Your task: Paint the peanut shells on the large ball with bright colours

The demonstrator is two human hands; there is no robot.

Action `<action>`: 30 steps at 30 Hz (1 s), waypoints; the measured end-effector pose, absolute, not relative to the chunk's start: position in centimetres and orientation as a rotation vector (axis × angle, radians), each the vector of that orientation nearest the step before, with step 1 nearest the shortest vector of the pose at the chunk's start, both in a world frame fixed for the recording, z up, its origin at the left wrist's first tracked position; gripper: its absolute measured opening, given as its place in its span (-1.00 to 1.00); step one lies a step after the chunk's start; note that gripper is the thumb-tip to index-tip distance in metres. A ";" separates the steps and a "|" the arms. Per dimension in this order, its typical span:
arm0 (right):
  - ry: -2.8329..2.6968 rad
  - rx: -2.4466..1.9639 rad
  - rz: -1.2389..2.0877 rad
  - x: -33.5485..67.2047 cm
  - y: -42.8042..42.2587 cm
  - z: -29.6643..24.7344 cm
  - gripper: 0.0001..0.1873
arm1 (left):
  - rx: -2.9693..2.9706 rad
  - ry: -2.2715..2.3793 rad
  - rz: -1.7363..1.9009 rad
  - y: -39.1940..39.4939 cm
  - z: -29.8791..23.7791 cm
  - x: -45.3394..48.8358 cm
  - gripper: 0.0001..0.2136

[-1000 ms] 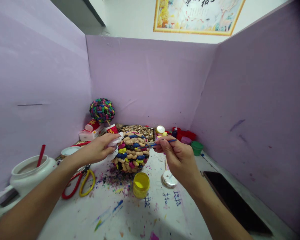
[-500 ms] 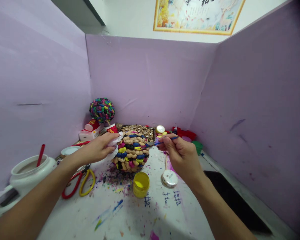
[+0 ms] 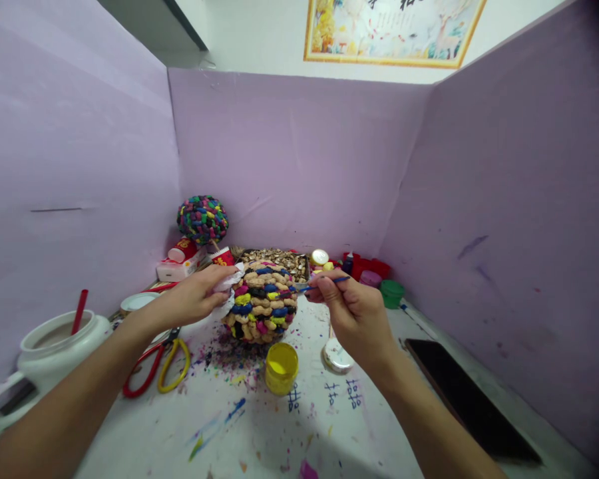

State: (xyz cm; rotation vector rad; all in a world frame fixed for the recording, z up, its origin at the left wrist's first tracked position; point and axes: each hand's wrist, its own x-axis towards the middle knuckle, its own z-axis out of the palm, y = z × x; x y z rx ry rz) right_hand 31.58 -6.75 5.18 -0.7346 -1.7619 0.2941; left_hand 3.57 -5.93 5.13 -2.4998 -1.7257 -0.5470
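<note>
A round ball covered in peanut shells [image 3: 264, 303] stands on the table, some shells painted blue, pink, yellow and black, others bare. My left hand [image 3: 204, 289] grips a crumpled white tissue [image 3: 225, 293] against the ball's left side. In my right hand [image 3: 354, 309] is a thin blue paintbrush [image 3: 324, 286], pinched between thumb and fingers. The brush points left, its tip at the ball's right side; whether it touches is hard to tell. An open jar of yellow paint [image 3: 281, 369] sits in front of the ball.
Scissors [image 3: 174, 366] and a white pot [image 3: 62, 349] lie to the left. Behind are a tray of shells [image 3: 284, 259] and a second painted ball [image 3: 202, 219]. A jar lid [image 3: 337, 356] is near my right wrist; a black phone-like slab [image 3: 469, 399] lies right. Purple panels surround the table.
My right hand and the brush have shifted slightly left, toward the ball. My left hand, the tissue and the ball look unchanged.
</note>
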 end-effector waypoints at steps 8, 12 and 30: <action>-1.687 -0.748 0.340 32.0 -6.2 5.6 -0.75 | -2.490 -1.728 -0.533 -5.8 5.0 3.4 -0.48; -1.702 -0.757 0.327 32.1 -6.2 5.5 -0.73 | -2.490 -1.726 -0.552 -5.7 5.0 3.4 -0.47; -1.789 -0.689 0.212 31.5 -6.4 4.6 -0.75 | -2.481 -1.724 -0.533 -5.7 5.0 3.5 -0.44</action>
